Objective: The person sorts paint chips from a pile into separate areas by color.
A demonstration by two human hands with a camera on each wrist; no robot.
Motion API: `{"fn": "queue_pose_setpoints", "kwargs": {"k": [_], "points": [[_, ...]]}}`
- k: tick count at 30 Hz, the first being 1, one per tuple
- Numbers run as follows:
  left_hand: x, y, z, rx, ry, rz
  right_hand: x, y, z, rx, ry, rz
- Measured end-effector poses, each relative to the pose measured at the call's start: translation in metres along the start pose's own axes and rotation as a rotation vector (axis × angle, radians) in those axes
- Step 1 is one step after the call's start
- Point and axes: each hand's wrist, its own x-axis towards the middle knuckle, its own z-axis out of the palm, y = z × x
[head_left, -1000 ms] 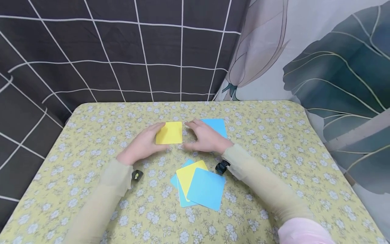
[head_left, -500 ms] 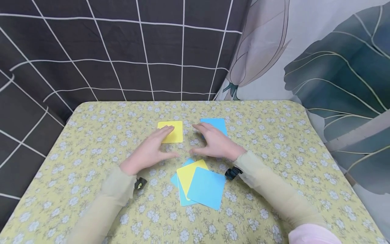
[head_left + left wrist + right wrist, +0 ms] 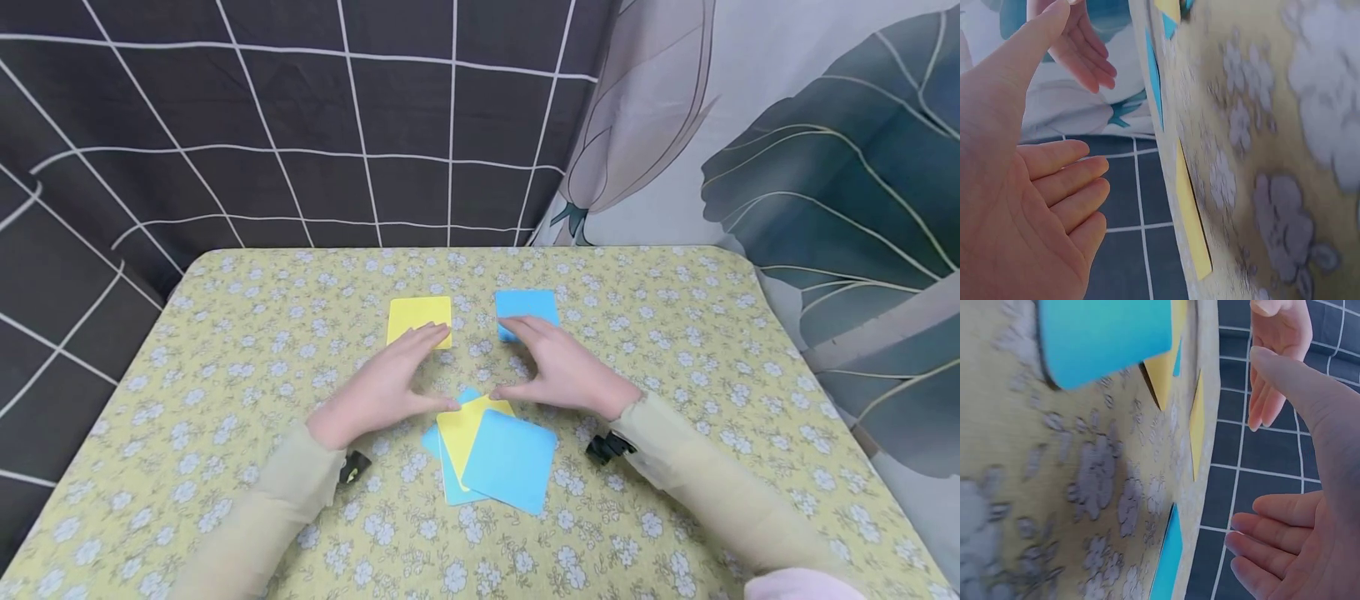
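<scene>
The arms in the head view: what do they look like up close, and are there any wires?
They are a person's arms. The left grip and right grip are bare human hands, ungloved. Pale cream sleeves reach the wrists, and pink fabric shows farther up the right arm. A small black device sits at each wrist. No cables show.

Smooth, matt, paper-like cards (image 3: pixel 512 462); matt, cloth-like table cover (image 3: pixel 675 333).

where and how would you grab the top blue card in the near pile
Probably pinch the blue card by its right edge, coming from the right: it overlaps the yellow card on its left, while its right edge appears to overhang.
</scene>
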Motion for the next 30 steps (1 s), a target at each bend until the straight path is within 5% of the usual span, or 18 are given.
{"fn": "queue_pose_setpoints", "kwargs": {"k": [16,30], "points": [[-0.005,0.019,0.026,0.010,-0.065,0.131,-0.056,-0.009,-0.001,-0.085,0.058,0.008],[-0.016,0.043,0.040,0.018,-0.210,0.213,-0.094,-0.023,0.015,-0.074,0.010,0.023]]}}
